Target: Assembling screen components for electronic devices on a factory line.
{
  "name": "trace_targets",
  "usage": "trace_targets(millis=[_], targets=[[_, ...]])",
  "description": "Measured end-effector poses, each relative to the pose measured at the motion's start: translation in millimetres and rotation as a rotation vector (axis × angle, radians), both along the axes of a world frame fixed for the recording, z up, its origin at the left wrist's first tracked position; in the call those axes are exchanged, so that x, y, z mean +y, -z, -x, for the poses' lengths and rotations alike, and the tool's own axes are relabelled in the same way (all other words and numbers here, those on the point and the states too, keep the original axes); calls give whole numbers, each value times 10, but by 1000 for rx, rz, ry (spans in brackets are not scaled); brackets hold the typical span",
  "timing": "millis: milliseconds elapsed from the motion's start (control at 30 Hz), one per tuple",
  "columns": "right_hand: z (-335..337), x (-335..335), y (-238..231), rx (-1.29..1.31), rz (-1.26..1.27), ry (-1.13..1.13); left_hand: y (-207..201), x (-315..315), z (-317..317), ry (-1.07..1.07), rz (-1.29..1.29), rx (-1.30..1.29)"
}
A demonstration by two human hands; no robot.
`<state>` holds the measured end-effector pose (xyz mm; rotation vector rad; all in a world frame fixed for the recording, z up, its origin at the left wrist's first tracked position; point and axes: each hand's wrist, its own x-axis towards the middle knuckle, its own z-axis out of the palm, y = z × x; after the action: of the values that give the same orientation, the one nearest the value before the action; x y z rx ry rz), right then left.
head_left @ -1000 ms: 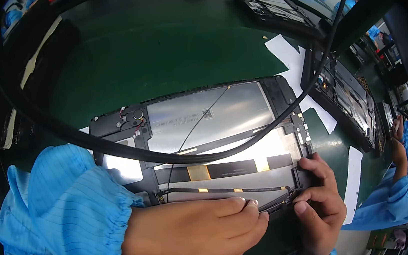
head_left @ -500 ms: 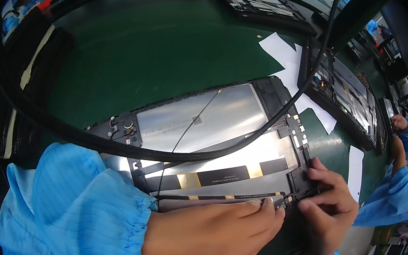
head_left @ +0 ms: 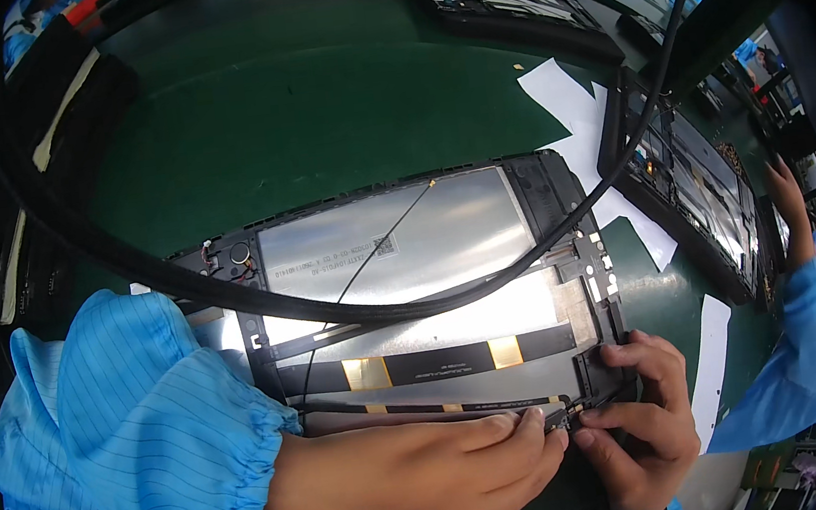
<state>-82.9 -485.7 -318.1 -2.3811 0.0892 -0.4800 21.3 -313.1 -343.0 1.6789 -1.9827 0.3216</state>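
An opened tablet-like device [head_left: 493,291] lies in front of me, its silver metal back bare inside a black frame. A black ribbon cable [head_left: 440,362] with gold patches crosses its near part, and a thin black wire [head_left: 373,254] with a gold tip runs over the plate. Along the near edge, my left hand [head_left: 423,475] pinches a small dark part [head_left: 557,421] by the device's near right corner. My right hand [head_left: 643,420] bends around that corner, thumb and forefinger drawn together beside the small part. What lies between those two fingers is too small to make out.
A thick black cable [head_left: 384,310] loops above the device. White paper sheets [head_left: 576,135] lie beyond its right side, near another opened device [head_left: 693,192]. More devices [head_left: 511,6] stand at the back; dark stacked panels [head_left: 48,185] are at left. A co-worker's blue sleeve [head_left: 793,362] is at right.
My right thumb and forefinger have come in to the left, closer to the small part. The left hand has shifted slightly left and down. At right, the co-worker's arm has risen.
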Motion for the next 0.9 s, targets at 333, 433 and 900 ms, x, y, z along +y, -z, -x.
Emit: trace_targets(millis=[333, 433, 900], targets=[[36, 83, -29, -74, 99, -26, -233, -15, -98, 120, -94, -143], [106, 191, -101, -102, 141, 6, -253, 93, 11, 101, -112, -6], [781, 1713, -394, -97, 405, 471, -779, 583, -950, -284, -603, 291]])
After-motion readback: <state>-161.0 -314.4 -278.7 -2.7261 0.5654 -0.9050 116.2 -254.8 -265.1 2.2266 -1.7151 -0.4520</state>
